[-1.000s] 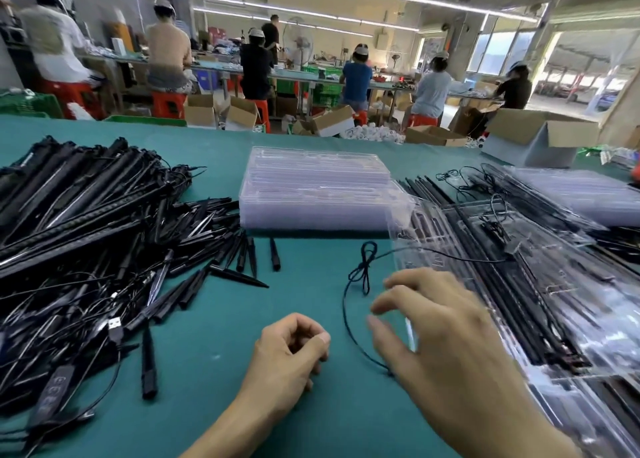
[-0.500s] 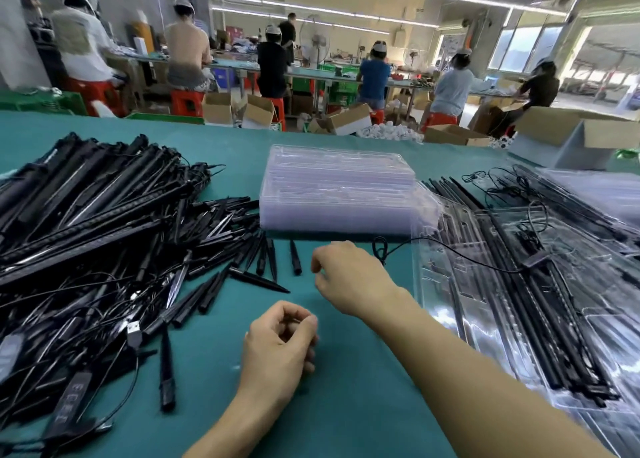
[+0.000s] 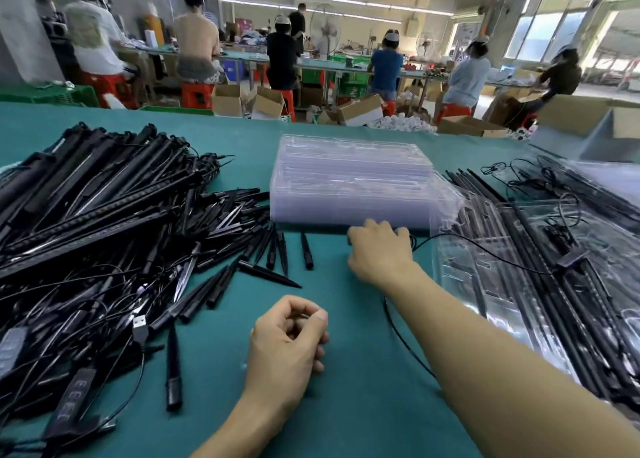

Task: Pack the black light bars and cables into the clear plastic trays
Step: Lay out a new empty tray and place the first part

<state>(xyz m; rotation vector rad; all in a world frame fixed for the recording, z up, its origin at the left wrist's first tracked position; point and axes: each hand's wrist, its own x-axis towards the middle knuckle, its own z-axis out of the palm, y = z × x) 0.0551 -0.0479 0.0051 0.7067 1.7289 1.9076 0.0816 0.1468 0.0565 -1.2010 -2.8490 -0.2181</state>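
Right hand [image 3: 379, 250]: fingers bent against the near bottom edge of the tray stack [image 3: 349, 184], which sits just beyond it with nothing in it; cannot tell whether a tray is actually gripped. To the right of that hand lies an open tray [image 3: 485, 295] holding black bars [image 3: 585, 322] laid lengthwise, with a cable [image 3: 401, 338] trailing out of it and under the forearm. Left hand [image 3: 287, 340] rests nearer me on the table [image 3: 346, 405], curled into a fist with nothing in it; loose bar pile [image 3: 93, 208] well to its left.
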